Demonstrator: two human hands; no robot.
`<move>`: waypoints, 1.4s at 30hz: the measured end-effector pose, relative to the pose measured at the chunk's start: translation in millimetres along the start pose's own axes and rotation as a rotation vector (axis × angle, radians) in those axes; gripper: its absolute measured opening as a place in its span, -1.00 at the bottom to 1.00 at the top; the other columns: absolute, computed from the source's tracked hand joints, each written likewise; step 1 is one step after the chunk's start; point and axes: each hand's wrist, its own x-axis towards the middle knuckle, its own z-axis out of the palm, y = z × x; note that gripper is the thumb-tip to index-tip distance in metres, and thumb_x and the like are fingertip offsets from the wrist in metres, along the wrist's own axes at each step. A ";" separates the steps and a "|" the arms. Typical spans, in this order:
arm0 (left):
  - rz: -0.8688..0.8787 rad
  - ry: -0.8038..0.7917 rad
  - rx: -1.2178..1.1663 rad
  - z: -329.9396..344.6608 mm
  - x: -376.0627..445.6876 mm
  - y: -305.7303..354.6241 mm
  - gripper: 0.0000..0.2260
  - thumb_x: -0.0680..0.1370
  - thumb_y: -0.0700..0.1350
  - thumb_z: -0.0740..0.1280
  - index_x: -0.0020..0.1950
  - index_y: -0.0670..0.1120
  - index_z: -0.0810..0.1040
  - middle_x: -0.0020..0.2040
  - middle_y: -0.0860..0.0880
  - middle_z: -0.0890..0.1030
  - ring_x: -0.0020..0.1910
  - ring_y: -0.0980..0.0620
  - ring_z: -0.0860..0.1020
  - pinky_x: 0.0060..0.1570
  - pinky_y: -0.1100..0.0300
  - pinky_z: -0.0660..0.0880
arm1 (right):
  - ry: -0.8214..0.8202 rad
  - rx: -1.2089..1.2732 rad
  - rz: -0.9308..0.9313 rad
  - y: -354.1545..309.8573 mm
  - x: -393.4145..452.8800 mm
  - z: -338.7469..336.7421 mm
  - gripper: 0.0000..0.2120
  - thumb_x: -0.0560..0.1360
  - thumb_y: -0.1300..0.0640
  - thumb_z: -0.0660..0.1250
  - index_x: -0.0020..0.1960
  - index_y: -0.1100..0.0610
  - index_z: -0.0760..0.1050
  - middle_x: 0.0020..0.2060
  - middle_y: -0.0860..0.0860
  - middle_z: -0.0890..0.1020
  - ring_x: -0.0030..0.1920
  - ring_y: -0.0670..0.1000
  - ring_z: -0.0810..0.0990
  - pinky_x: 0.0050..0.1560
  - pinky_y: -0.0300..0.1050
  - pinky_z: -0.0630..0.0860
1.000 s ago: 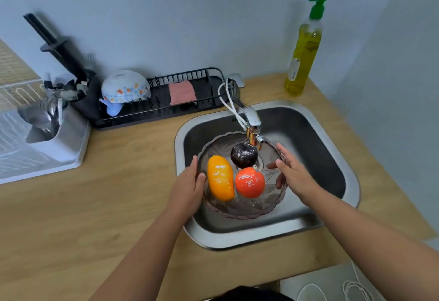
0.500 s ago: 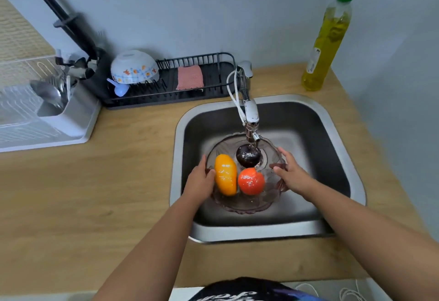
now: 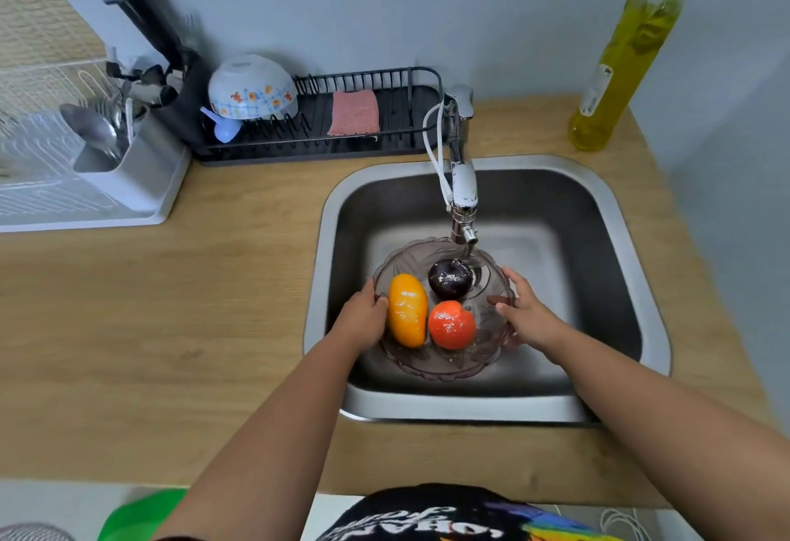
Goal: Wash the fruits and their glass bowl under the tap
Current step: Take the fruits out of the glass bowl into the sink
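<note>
Both bare forearms reached forward over the sink. Left hand clasped the glass bowl at its left rim — fingers curled. Right hand gripped the right rim — thumb inside, fingers outside.

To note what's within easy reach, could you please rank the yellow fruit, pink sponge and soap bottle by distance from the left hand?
1. Yellow fruit, touching the left hand.
2. Pink sponge, on the rack behind.
3. Soap bottle, far right corner.

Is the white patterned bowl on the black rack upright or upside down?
Upside down. The white bowl rests rim-down on the black rack, its rounded bottom facing up.
</note>
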 end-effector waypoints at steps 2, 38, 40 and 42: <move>-0.003 -0.022 0.049 1.0 1.6 -2.1 -0.46 0.69 -0.02 0.08 0.63 -0.05 -0.03 0.56 -0.17 0.26 0.49 -0.15 0.31 0.44 0.01 0.26 | -0.003 -0.009 0.013 3.4 1.9 1.1 -0.41 0.64 0.25 0.11 0.52 -0.19 -0.01 0.30 0.11 0.50 0.09 0.11 0.55 -0.25 -0.07 0.57; 0.067 0.050 0.441 37.7 -10.5 2.8 0.03 0.36 0.07 0.55 0.60 -0.04 -0.06 0.47 -0.24 0.25 0.40 -0.28 0.34 0.26 -0.10 0.42 | -0.076 -1.074 -0.353 -61.0 45.0 30.9 -0.01 0.31 0.10 0.49 0.52 -0.26 -0.04 0.38 0.08 0.33 0.38 0.22 0.14 0.33 0.06 0.18; 0.073 0.052 0.440 37.9 -7.7 4.2 0.02 0.36 0.07 0.55 0.60 -0.04 -0.05 0.46 -0.23 0.25 0.39 -0.29 0.35 0.25 -0.11 0.43 | -0.069 -1.053 -0.360 -57.5 47.1 29.1 -0.03 0.27 0.06 0.50 0.50 -0.26 0.01 0.37 0.03 0.37 0.39 0.21 0.14 0.32 0.06 0.19; 0.083 0.051 0.441 37.4 -5.6 5.2 0.01 0.35 0.05 0.55 0.60 -0.02 -0.03 0.46 -0.23 0.25 0.38 -0.29 0.35 0.24 -0.12 0.43 | -0.065 -1.021 -0.358 -54.6 46.8 27.0 -0.04 0.24 0.04 0.50 0.47 -0.26 0.04 0.35 0.00 0.40 0.39 0.21 0.14 0.32 0.07 0.21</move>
